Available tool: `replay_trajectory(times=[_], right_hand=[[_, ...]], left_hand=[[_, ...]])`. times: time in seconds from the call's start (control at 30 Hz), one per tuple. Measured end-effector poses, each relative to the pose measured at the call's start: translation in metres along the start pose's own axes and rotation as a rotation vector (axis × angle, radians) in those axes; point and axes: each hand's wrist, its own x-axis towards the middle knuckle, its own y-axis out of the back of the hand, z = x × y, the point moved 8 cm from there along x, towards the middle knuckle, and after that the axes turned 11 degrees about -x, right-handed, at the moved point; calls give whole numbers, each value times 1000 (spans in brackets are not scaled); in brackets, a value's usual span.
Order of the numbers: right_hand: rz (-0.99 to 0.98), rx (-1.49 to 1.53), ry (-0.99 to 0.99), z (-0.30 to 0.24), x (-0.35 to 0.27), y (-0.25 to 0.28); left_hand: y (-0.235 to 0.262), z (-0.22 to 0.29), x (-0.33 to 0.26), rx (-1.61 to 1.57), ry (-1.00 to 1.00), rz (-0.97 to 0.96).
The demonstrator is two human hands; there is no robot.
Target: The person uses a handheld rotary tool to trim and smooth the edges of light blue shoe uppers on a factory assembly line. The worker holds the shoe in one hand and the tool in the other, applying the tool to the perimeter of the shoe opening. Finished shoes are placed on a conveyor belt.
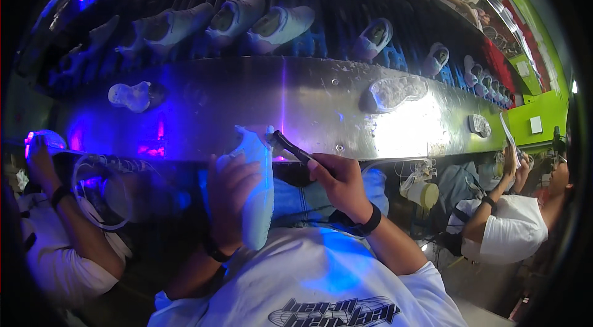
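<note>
Metal bench (238, 101): violet cast and magenta reflections left; blown-out white glare right.
Held shoe (262, 194): pale blue wash.
Shirt (302, 271): blue patch on front.
Left background: dim, soft.
Frame rim: black, edges bowed by fisheye.

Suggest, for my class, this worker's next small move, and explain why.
Probably draw the slim, black-handled tool lightly along the far end of the pale, elongated shoe: the right grip holds the tool with its tip at or very near that end, while the left grip supports the shoe.
</note>
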Motion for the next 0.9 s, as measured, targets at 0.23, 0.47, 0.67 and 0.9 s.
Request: replay_trajectory(times=[0.23,0.47,0.67,0.9], right_hand=[[42,-50,-53,-1,10,4],[8,-205,56,-12,13,7],[-55,-33,27,-8,-5,-1],[-47,11,58,-5,-24,-3]], left_hand=[[-1,0,-4,11,-25,-10],[-1,-1,-7,1,-20,-40],[1,-5,-9,-14,-20,19],[1,-4,-6,2,-31,-5]])
